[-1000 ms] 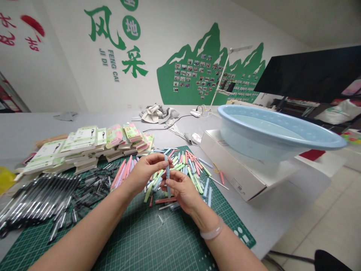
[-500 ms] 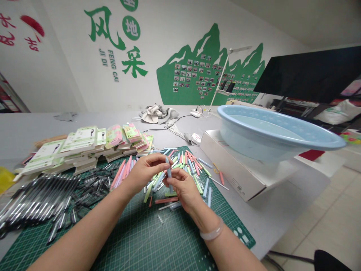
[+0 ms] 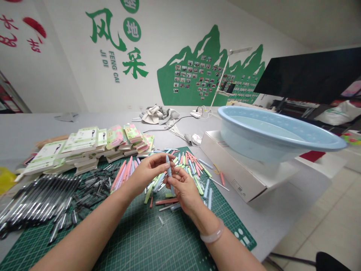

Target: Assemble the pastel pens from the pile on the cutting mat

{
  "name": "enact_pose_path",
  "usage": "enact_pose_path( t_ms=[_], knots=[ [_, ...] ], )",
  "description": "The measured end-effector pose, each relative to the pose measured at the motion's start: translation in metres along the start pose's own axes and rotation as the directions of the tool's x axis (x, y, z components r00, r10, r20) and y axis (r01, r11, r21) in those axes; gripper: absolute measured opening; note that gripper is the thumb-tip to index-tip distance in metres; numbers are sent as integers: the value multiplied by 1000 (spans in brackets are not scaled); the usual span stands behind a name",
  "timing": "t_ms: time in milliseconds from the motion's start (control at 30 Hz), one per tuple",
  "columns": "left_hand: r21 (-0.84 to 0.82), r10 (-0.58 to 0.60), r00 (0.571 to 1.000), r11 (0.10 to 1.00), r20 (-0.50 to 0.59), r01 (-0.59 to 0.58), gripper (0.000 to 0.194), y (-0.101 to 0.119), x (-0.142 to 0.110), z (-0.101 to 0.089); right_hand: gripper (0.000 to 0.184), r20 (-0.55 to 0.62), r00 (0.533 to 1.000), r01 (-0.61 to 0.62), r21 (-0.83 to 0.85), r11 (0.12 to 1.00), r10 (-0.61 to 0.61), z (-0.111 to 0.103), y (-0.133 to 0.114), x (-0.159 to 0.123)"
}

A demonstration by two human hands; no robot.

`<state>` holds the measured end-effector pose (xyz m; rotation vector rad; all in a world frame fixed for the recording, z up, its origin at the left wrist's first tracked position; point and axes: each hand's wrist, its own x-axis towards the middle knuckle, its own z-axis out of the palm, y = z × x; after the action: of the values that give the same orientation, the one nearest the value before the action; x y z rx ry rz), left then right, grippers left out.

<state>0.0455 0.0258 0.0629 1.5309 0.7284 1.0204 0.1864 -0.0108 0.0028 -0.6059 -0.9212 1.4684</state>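
Both hands meet over a green cutting mat (image 3: 158, 241) and hold one light blue pen barrel (image 3: 169, 171) upright between them. My left hand (image 3: 148, 171) pinches its upper end with thumb and fingertips. My right hand (image 3: 183, 190) grips its lower part, with a pale bangle on the wrist. Just behind the hands lies a loose heap of pastel pen barrels (image 3: 191, 165) in pink, green and blue. Black refills and small black parts (image 3: 42, 201) are spread on the mat to the left.
Stacked green and pink packets (image 3: 84, 145) lie at the back left. A light blue basin (image 3: 270, 131) rests on a white box (image 3: 234, 165) to the right. Grey cloth, cables and a thin lamp stand lie near the wall. The table edge runs close on the right.
The hands and the blue barrel have stayed almost in place; the fingers have shifted slightly along the barrel. The view has tilted a little.
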Motion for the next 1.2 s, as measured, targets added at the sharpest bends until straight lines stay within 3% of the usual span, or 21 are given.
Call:
enact_pose_path(
  t_ms=[233,500,700,1200],
  knots=[
    [8,27,990,1000,-141,-27,17,-5,1,4,17,0,1000,22,-54,998,-22,0,-3,-1],
    [-3,42,995,999,-95,-42,39,-3,0,5,20,4,999,40,-51,998,-40,1,-5,-1],
    [22,72,971,997,-228,-69,15,-4,0,7,18,13,1000,24,-67,997,-23,3,-8,-2],
    [-145,-11,995,989,-103,-4,16,-18,-3,17,19,-49,999,9,-136,991,-16,1,-5,-3]
  ],
)
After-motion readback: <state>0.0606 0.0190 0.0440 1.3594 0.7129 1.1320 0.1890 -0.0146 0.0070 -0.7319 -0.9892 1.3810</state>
